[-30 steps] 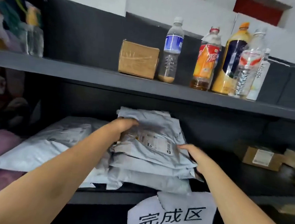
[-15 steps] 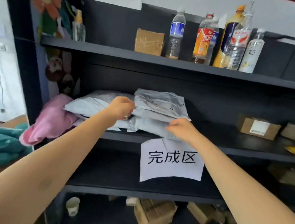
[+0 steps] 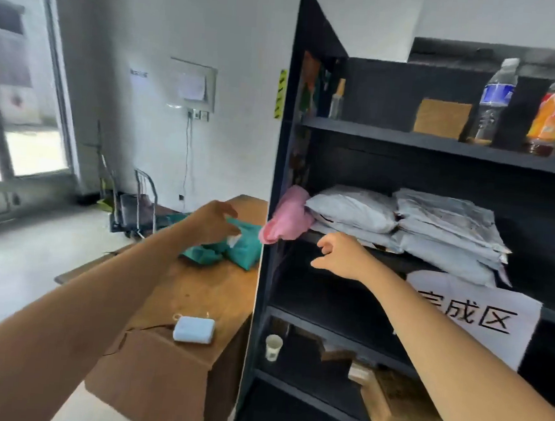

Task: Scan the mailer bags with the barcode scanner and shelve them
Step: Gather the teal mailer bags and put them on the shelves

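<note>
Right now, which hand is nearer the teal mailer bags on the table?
Left. The left hand is right over the teal mailer bags; the right hand hangs apart to their right, before the black shelf.

A small parcel storeroom is indicated: grey mailer bags (image 3: 447, 230) are stacked on a dark shelving unit (image 3: 441, 137), and a printed paper sign (image 3: 480, 312) is taped to its edge. On the lower shelves cardboard boxes (image 3: 396, 409) are kept, green mailer bags (image 3: 243, 247) are laid on a wooden surface (image 3: 203, 291), and a metal trolley (image 3: 137, 206) is parked by the bare wall.
</note>
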Available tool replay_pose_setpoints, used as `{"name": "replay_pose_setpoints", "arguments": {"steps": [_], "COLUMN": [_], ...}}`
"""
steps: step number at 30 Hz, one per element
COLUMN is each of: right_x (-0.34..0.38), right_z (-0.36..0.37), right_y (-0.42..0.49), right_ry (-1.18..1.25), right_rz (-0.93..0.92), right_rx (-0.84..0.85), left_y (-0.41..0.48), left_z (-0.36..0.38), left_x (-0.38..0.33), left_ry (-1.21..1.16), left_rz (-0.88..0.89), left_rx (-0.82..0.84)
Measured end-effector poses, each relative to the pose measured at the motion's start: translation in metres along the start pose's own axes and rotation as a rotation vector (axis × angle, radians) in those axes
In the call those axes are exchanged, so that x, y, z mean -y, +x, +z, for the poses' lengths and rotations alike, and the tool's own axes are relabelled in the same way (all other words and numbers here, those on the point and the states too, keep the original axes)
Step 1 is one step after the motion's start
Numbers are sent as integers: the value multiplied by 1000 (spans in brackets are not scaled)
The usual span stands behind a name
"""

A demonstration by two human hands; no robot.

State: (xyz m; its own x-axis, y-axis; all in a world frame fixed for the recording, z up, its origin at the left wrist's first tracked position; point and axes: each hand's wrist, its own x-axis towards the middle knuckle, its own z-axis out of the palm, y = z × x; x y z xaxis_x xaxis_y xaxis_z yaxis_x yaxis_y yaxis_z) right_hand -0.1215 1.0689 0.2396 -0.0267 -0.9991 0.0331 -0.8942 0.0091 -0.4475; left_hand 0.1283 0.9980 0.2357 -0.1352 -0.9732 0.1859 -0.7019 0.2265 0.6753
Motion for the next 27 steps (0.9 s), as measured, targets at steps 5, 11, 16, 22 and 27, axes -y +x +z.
{"name": "replay_pose_setpoints", "arguments": {"steps": [5,11,16,22,27], "right_x": [115,268,380,485,562], "right_z": [76,170,224,278,319], "right_y": [59,138,200,294,404], "right_ry": [-32,4,-31,-22,21], "right_rz": [-96,-194,-283,-405,-476], "right_rx": [65,132,175,196,213], "left_y": [-12,-6,23,94,175], "left_z": [-103,-223,-302,-357,-403], "left_x": [110,251,342,434,510], "left_ry": [173,201,178,206,252], "left_rz": [-75,-149,-205,-244,-263], "left_rx": [-9,-39,-77,-103,-114]}}
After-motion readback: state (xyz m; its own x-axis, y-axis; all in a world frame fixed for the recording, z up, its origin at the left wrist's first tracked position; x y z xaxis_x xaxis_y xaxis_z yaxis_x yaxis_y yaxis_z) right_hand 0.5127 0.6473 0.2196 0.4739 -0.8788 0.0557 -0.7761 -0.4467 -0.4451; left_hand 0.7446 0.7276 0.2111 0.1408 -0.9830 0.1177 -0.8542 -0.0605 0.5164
